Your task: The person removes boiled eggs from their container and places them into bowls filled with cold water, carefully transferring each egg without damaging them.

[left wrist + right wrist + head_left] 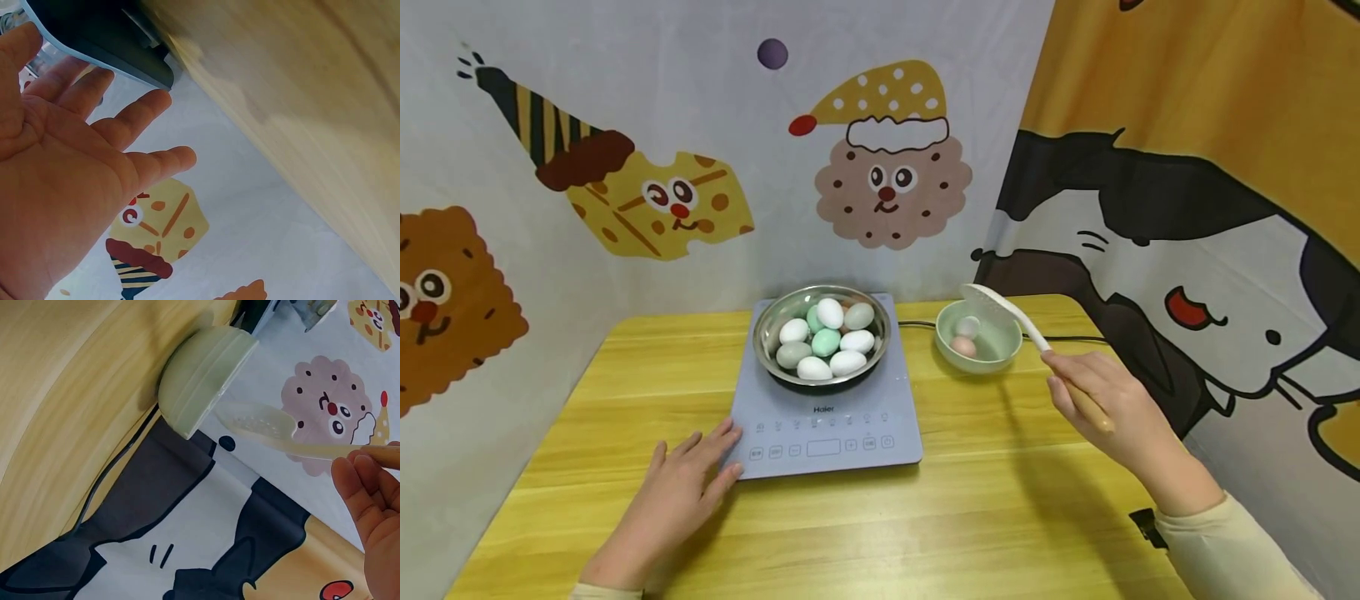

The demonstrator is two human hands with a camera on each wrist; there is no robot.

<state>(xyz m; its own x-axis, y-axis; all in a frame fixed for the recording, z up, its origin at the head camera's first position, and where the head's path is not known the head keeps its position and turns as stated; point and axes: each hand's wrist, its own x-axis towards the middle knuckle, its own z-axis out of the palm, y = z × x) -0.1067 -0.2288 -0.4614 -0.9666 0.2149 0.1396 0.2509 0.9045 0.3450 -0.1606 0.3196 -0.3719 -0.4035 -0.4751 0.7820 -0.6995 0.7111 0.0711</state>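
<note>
My right hand grips the wooden handle of a white slotted ladle. Its perforated head is tilted over the rim of a light green bowl at the right. Inside that bowl lie a pinkish egg and a pale egg. My left hand has its fingers spread at the front left edge of a grey-blue induction cooker. A steel pan full of white, green and grey eggs sits on the cooker.
All of this stands on a yellow wooden table. A black cable runs behind the bowl to the right. Cartoon-printed curtains hang behind and beside the table.
</note>
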